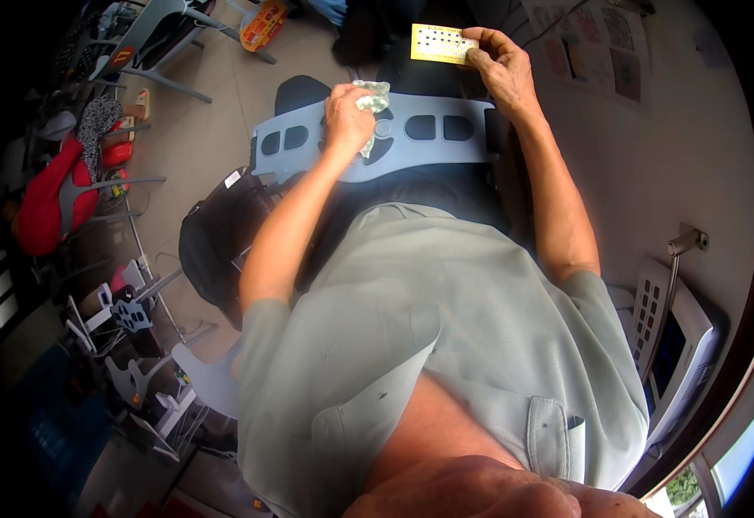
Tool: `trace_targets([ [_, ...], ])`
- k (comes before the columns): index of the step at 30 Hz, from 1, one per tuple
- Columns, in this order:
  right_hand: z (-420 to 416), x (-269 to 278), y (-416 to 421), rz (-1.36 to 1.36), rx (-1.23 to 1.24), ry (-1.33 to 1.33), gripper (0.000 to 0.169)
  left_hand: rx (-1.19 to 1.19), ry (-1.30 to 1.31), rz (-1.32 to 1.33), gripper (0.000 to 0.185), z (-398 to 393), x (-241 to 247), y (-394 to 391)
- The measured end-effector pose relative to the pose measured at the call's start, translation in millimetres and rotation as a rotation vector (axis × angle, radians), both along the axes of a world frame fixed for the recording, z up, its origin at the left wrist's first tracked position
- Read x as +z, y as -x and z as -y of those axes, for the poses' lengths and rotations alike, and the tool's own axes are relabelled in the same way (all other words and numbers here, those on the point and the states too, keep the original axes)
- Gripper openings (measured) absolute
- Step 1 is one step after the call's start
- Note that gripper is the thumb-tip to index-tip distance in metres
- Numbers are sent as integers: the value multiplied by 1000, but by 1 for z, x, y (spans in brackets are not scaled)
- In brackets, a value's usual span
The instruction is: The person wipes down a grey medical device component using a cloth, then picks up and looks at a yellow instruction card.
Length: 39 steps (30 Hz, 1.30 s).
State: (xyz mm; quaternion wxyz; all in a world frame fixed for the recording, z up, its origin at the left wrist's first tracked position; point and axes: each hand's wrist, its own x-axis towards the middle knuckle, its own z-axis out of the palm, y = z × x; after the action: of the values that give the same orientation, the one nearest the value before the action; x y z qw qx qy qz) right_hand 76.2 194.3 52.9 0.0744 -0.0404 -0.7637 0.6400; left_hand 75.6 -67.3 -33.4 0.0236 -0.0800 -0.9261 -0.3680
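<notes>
My left hand (348, 123) grips a crumpled pale green and white cloth or wrapper (372, 97); part of it hangs out below the fingers. This hand is above a grey-blue plastic panel (383, 152), which lies crosswise before me and has rounded dark insets and a round centre. My right hand (503, 74) is raised beyond the panel's right end. Between its thumb and fingers it pinches a yellow card (438, 45) by the right edge. The card bears handwriting and rows of dark dots.
A black padded bag or seat (218, 239) is beside my left arm. Grey chairs (157, 48) stand to the left, where a person in red (59, 201) sits. On the right are a wall (649, 155), a metal fitting (688, 239) and a white device with a dark screen (688, 343).
</notes>
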Motion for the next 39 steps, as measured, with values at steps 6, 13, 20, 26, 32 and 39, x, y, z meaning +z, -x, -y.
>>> trace_targets([
  [6, 3, 5, 1, -18, 2, 68, 36, 14, -4, -54, 27, 5, -3, 1],
  [13, 7, 13, 0, -90, -76, -230, 57, 17, -9, -78, 27, 3, -6, -3],
  [20, 5, 4, 3, -149, -93, -256, 67, 29, -26, -50, 26, 2, -5, -6],
  [26, 4, 2, 4, -148, -97, -206, 63, 90, -33, -48, 26, -6, 6, 0],
  [32, 10, 4, 7, -123, -103, -197, 60, 35, 3, -24, 26, -21, 0, -7],
  [39, 9, 5, 5, -147, -105, -202, 58, -70, -91, -70, 26, -52, 3, -17],
])
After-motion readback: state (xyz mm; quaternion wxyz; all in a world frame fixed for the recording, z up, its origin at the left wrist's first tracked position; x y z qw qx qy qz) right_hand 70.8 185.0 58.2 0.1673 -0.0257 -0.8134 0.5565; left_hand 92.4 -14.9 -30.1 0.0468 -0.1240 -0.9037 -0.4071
